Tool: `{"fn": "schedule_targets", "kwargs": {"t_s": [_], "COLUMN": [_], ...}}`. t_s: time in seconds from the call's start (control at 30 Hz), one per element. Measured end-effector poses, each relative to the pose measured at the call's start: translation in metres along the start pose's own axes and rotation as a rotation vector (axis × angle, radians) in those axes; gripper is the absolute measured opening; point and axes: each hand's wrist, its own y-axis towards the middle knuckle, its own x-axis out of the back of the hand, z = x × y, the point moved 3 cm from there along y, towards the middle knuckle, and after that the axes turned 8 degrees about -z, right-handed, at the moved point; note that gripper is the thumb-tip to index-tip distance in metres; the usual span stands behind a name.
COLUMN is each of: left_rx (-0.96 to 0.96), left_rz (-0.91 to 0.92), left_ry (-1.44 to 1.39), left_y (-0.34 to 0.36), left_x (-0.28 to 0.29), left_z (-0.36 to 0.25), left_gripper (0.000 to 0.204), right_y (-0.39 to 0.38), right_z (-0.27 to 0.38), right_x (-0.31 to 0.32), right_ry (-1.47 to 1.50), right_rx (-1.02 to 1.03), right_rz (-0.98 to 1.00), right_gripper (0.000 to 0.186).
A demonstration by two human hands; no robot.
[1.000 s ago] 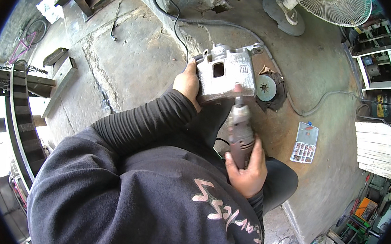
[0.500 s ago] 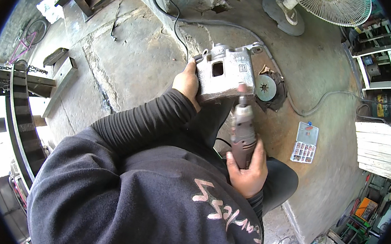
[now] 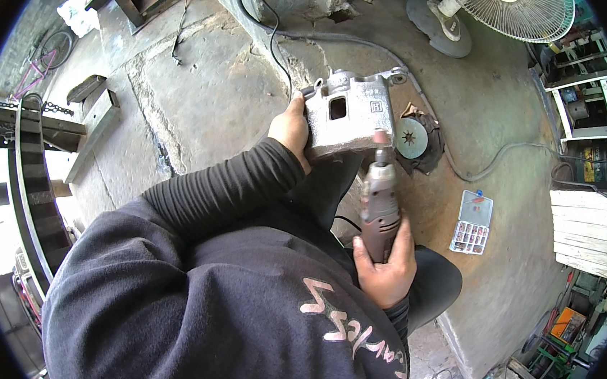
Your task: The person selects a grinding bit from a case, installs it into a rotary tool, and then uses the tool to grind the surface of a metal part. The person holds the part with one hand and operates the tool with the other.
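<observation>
My left hand (image 3: 292, 128) grips the left side of a silvery cast-metal brake caliper (image 3: 357, 111), which has a rectangular window and a lug at its upper right. My right hand (image 3: 388, 263) is wrapped around a dark rotary tool (image 3: 380, 214) that points away from me. A small reddish grinding bit (image 3: 380, 136) at the tool's tip overlaps the caliper's lower right edge; whether it touches the metal I cannot tell. The fingers under the caliper are hidden.
Right of the caliper, a pale slotted disc (image 3: 412, 138) lies on dark material. An open compartment box (image 3: 470, 236) of small bits sits on the concrete floor. A fan (image 3: 452, 22) stands at the back right. Cables (image 3: 493, 163) cross the floor; shelving (image 3: 589, 106) lines the right.
The rotary tool and my right hand have shifted very slightly to the right. The caliper and my left hand stay nearly where they were.
</observation>
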Motion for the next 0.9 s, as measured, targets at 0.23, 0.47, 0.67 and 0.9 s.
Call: {"fn": "schedule_targets", "kwargs": {"t_s": [0.23, 0.47, 0.67, 0.9], "left_rx": [0.019, 0.001, -0.013, -0.02], "left_rz": [0.032, 0.057, 0.028, 0.093], "left_ry": [-0.071, -0.072, -0.013, -0.093], "left_y": [-0.003, 0.0, 0.004, -0.008], "left_x": [-0.001, -0.001, 0.0, -0.006], "left_z": [-0.001, 0.0, -0.002, -0.002], "left_gripper": [0.046, 0.046, 0.046, 0.047], "right_y": [-0.001, -0.002, -0.001, 0.0], "right_z": [-0.002, 0.0, 0.001, 0.002], "right_x": [0.0, -0.001, -0.002, -0.002], "right_ry": [0.036, -0.007, -0.023, -0.016], "right_rx": [-0.047, 0.031, 0.067, 0.084], "right_rz": [-0.015, 0.011, 0.051, 0.075], "right_gripper": [0.076, 0.077, 0.076, 0.075]}}
